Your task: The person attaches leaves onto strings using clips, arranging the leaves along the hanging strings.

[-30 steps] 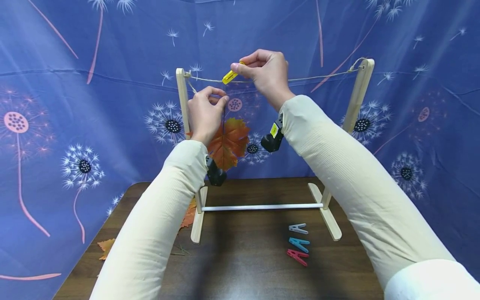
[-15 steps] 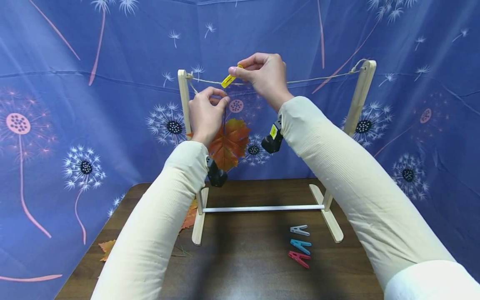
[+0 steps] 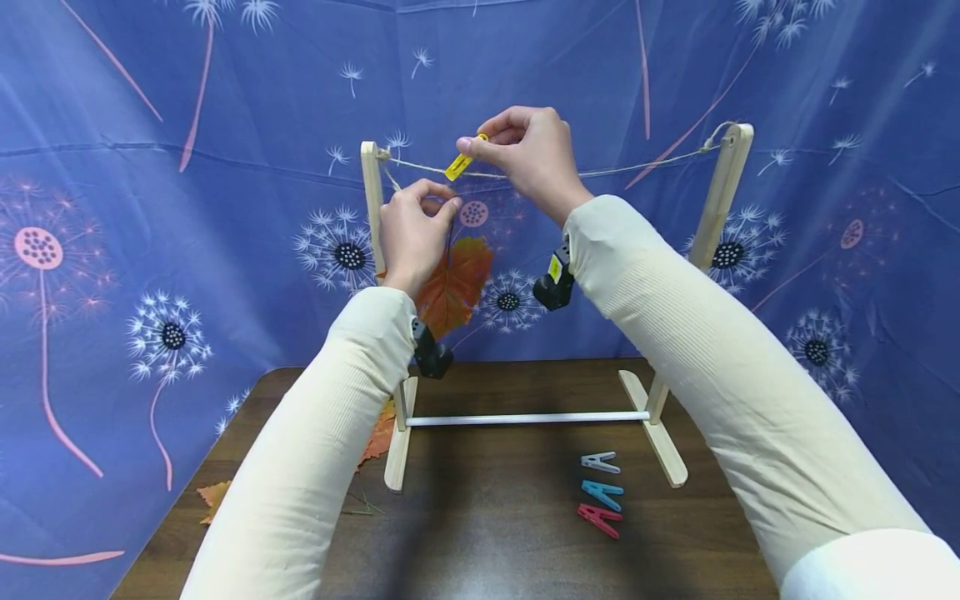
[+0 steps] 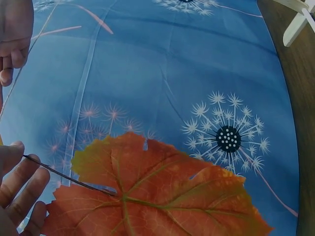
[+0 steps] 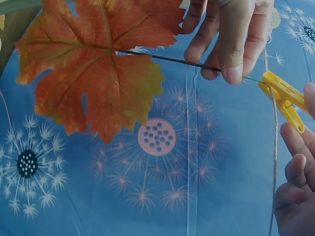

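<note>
- The orange leaf (image 3: 454, 287) hangs at five o'clock from the left hand (image 3: 415, 232), which pinches its upright stem (image 5: 170, 59).
- The right hand (image 3: 536, 154), at two o'clock from the left, pinches the yellow peg (image 3: 457, 167).
- This peg points to seven o'clock, mouth at the twine (image 5: 275, 147).

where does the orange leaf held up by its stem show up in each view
Head: the orange leaf is just left of the picture's middle, partly hidden.
Left wrist: bottom middle, cut off by the lower edge.
Right wrist: upper left, cut off by the top edge.
Shared landmark: the left hand pinching the stem, at lower left in the left wrist view and upper right of centre in the right.
</note>
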Motion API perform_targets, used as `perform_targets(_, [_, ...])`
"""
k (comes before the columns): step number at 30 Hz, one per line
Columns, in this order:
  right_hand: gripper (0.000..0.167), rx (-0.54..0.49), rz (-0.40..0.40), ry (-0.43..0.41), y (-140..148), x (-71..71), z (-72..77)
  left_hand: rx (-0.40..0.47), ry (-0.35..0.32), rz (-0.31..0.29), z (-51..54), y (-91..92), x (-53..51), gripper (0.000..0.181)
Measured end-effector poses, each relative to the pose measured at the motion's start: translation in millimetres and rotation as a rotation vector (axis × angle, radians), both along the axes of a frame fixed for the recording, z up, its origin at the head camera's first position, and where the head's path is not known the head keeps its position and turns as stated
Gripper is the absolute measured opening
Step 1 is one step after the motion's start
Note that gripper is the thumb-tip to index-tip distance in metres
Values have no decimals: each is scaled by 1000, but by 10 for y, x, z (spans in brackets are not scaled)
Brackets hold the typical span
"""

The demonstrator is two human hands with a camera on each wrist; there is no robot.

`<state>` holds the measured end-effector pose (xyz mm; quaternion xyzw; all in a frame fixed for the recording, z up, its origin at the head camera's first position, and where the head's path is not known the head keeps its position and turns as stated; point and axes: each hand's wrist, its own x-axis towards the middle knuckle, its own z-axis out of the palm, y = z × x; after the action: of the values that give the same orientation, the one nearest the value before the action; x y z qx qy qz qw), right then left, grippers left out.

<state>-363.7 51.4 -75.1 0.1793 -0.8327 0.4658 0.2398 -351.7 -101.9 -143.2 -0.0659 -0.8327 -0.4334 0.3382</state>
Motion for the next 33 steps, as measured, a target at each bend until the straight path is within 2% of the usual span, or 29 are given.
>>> perform_targets(11, [46, 126, -20, -58, 64, 79, 27, -6, -14, -43, -13, 10, 82, 19])
perform_targets(19, [53, 223, -33, -59, 96, 135, 29, -32, -29, -19, -27, -21, 133, 22])
perform_targets(26, [51, 214, -20, -13, 158, 212, 7, -18, -28, -8, -42, -51, 165, 21])
perform_targets(33, [46, 209, -7, -11, 261, 286, -40, 6, -28, -42, -70, -72, 195, 19])
